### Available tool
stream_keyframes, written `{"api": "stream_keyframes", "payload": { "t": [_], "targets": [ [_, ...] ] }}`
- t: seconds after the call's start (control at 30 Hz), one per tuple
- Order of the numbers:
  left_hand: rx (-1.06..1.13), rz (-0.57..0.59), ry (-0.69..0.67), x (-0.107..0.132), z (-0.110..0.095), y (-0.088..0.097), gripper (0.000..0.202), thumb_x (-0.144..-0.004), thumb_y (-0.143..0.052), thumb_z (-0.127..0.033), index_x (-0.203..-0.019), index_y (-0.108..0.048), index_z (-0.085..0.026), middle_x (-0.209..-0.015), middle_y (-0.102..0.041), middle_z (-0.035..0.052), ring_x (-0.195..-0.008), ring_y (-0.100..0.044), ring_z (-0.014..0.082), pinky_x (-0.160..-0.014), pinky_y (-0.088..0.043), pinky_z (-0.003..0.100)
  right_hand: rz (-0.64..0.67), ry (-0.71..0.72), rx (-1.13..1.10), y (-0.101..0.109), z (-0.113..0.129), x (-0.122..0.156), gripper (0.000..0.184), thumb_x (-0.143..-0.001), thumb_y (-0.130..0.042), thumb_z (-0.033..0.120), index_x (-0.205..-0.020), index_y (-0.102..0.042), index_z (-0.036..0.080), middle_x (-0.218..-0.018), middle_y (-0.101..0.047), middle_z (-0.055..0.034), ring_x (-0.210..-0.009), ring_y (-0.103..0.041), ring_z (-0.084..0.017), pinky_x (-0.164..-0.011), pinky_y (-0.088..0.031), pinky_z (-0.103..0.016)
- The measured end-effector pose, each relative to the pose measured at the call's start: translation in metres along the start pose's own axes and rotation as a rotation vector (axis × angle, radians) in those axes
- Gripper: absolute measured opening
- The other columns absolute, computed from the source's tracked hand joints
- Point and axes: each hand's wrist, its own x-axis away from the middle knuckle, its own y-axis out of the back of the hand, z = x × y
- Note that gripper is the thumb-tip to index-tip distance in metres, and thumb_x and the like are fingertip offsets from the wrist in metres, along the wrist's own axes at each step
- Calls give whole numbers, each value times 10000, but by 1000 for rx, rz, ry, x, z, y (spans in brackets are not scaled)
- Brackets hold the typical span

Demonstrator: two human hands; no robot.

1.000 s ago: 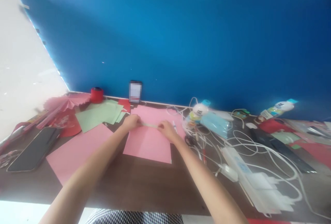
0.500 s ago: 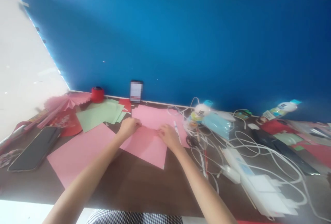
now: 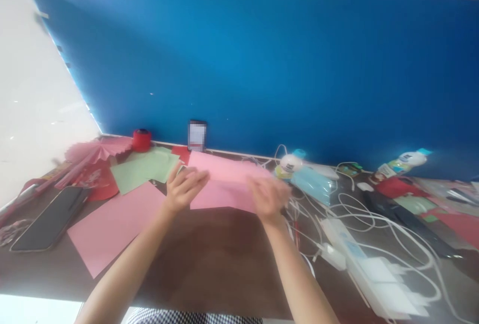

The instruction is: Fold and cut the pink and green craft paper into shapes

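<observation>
A creased pink sheet of paper [image 3: 219, 195] lies in front of me, its upper part bent along a crosswise line. My left hand [image 3: 185, 187] is at the sheet's left side, fingers stretched out and apart, gripping nothing. Over the sheet's right part is my right hand [image 3: 267, 197]. Motion smears its fingers, so whether they pinch the paper cannot be made out. A second, flat pink sheet [image 3: 118, 227] rests on the table to the left, beside my left forearm.
Green paper sheets [image 3: 145, 167], a pleated pink paper fan [image 3: 99, 149], a red tape roll [image 3: 141, 140] and a phone [image 3: 50, 219] lie left. A small screen [image 3: 197, 135] leans on the blue partition [image 3: 239, 65]. White cables, a power strip [image 3: 359, 259] and bottles [image 3: 292, 163] crowd the right.
My hands have moved apart, and the left one's fingers have opened out. The near edge of the pink sheet has shifted away from me. The right hand has moved right.
</observation>
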Motion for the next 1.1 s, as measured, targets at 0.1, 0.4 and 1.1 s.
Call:
{"api": "stream_keyframes", "payload": {
  "t": [0.1,0.4,1.1],
  "targets": [
    [52,130,-143,20,6,-12,234,-866,-418,-169,-926,-620,-270,-988,-672,1,-922,-594,160,-1055,-235,519,183,191,-22,-16,4,28,303,-879,-414,111,-1072,-606,246,-799,-613,-61,-812,-530,-186,-784,-312,-340],
    [85,467,-247,38,24,-34,266,-876,-387,-164,-914,-644,-221,-895,-665,26,-838,-585,132,-989,-351,367,463,265,-71,-52,3,53,229,-894,-403,181,-892,-632,171,-712,-530,-50,-675,-458,-171,-615,-328,-284],
    [133,491,499,23,22,-38,206,-775,-541,-365,-767,-709,-246,-734,-693,-1,-663,-564,149,-705,-362,271,601,-403,-481,-62,0,33,167,-807,-455,270,-738,-582,185,-784,-611,-33,-771,-559,-169,-696,-396,-272]
  ]
}}
